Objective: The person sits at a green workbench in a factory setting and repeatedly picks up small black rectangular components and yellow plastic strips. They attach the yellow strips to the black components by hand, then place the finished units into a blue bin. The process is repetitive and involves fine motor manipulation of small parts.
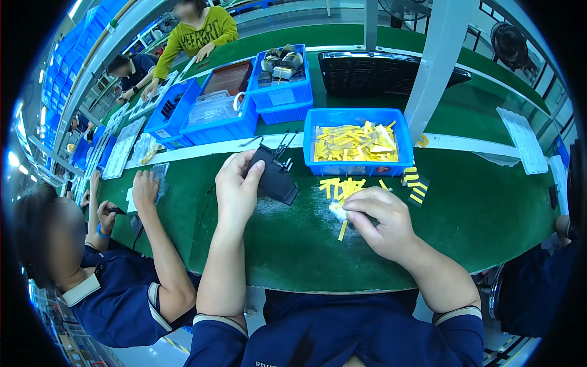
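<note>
My left hand [237,186] is closed on a flat black plastic part [278,185], its thumb pressed on the near face. Several thin black prongs stick up from the part's far end. To the right, my right hand [384,221] has thumb and fingertips drawn together at a small heap of yellow strips [343,187] on the green table. A whitish piece [337,211] shows at those fingertips, and one yellow strip [342,230] lies just below them. What the fingers pinch, if anything, is too small to make out.
Behind the heap stands a blue bin [359,167] full of yellow strips. A black piece with yellow stripes [417,186] lies right of it. Blue bins [281,96] with parts line the far left. A metal post [437,73] rises behind. A co-worker [122,287] sits close at left.
</note>
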Demonstrator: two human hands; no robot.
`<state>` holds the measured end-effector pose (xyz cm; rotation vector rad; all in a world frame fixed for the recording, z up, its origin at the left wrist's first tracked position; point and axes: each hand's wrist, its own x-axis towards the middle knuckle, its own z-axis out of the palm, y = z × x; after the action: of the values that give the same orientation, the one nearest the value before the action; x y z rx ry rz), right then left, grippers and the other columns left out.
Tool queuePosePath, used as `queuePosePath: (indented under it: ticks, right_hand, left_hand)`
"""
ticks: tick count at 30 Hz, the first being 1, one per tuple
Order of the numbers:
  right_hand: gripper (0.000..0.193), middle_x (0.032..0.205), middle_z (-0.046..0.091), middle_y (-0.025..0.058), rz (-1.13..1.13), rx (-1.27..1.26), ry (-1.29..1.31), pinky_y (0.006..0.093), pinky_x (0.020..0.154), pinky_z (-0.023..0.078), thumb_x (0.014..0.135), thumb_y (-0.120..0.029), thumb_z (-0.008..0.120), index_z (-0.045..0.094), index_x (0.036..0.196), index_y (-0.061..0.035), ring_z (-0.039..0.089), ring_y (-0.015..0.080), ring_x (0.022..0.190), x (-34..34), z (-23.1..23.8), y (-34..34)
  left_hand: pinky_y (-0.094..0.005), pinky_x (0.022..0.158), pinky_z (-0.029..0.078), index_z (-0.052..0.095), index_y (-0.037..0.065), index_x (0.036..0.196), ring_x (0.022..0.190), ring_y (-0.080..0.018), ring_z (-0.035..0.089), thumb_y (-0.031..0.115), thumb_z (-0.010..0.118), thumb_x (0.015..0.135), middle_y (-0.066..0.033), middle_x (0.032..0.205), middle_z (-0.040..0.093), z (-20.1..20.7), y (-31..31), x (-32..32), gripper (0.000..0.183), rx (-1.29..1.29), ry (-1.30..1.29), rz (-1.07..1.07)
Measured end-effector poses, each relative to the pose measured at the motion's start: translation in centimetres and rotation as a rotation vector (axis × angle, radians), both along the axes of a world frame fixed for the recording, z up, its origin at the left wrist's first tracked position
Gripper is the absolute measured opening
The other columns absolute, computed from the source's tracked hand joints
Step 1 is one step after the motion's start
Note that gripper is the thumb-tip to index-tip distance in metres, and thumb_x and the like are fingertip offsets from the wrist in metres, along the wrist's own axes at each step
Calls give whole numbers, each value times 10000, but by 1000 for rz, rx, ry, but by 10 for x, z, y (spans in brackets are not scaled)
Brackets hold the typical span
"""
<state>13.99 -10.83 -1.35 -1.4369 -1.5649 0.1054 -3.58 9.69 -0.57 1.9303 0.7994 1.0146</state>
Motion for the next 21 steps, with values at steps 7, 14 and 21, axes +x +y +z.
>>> queuePosePath:
  ticks: [7, 14, 21]
  right_hand:
    - [200, 896, 626, 83, -276, 306, -218, 420, 851, 457, 687, 4, 692, 669, 880, -44, 592, 277, 908, -2, 25, -2]
    - [158, 751, 628, 69, -202, 146, -154, 441, 885, 441, 678, -32, 706, 685, 831, -65, 617, 250, 806, 13, 10, -1]
    - [122, 709, 587, 89, -368, 103, -458, 465, 879, 443, 664, -33, 670, 658, 785, -31, 591, 244, 727, -5, 13, 1]
  left_hand:
    - [-226, 635, 481, 586, -21, 977, 727, -79, 621, 42, 632, 820, -54, 828, 655, 21, -79, 31, 175, 103, 69, -465]
    - [-253, 612, 492, 591, -9, 965, 688, -143, 649, 70, 642, 815, -87, 806, 649, 6, -89, 37, 177, 125, 124, -520]
    - [-235, 566, 468, 557, -19, 1000, 649, -62, 584, 72, 627, 842, -60, 776, 651, -9, -96, 42, 195, -58, 179, -507]
